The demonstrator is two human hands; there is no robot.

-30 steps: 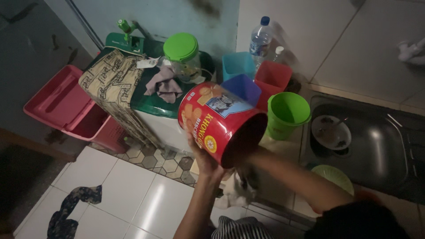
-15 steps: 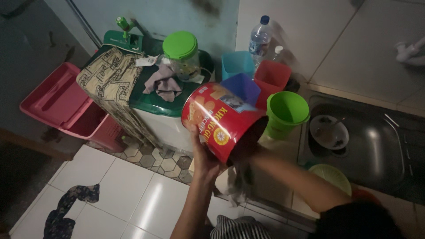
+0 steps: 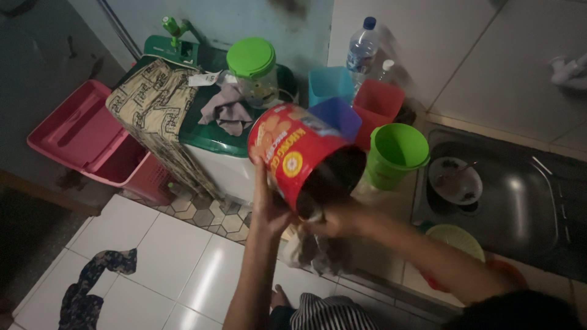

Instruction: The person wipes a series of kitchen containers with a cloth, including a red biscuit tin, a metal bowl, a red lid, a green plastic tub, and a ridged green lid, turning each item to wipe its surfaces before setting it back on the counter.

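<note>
Hands share a large red round biscuit tin (image 3: 299, 153), tipped with its dark mouth toward five o'clock: left hand (image 3: 269, 205) fingers cup the wall, right hand (image 3: 333, 221) grips the rim; hold firm above the green plastic cup (image 3: 394, 153) at three o'clock

Beyond the grip: we see a green cup (image 3: 395, 154), a red cup (image 3: 378, 105), a blue cup (image 3: 331, 85) and a water bottle (image 3: 361, 46).
Right of it: a steel sink (image 3: 526, 201) with a bowl (image 3: 455, 180).
Left of it: a green-lidded jar (image 3: 254, 70), a patterned cloth (image 3: 156, 113), a pink basket (image 3: 92, 140).
</note>
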